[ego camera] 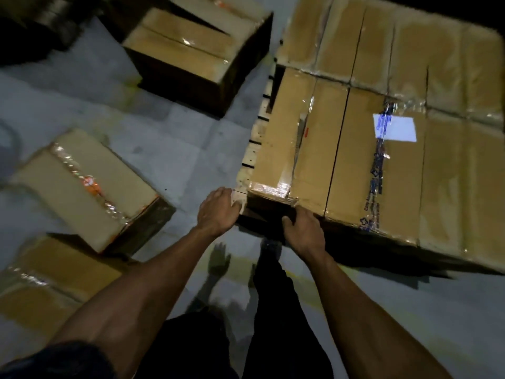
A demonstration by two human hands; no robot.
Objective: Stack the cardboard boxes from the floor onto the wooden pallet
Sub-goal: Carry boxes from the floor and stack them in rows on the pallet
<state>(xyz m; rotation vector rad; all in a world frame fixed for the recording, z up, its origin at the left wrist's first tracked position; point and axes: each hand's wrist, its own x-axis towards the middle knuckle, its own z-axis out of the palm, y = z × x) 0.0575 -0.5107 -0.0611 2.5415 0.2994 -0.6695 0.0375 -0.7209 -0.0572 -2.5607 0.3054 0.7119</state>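
A wooden pallet lies on the right and carries several taped cardboard boxes. Its front-left box is brown, next to one with a white label. My left hand curls its fingers at the pallet corner, against that box's near-left bottom corner. My right hand holds the same box's dark near face, thumb spread and fingertips lost in shadow. Three more boxes stand on the floor: one at the back, one at the left, one at the lower left.
The floor is grey concrete, with an open strip between the loose boxes and the pallet. My legs in dark trousers and one shoe stand just in front of the pallet. The far left and top of the view are dark.
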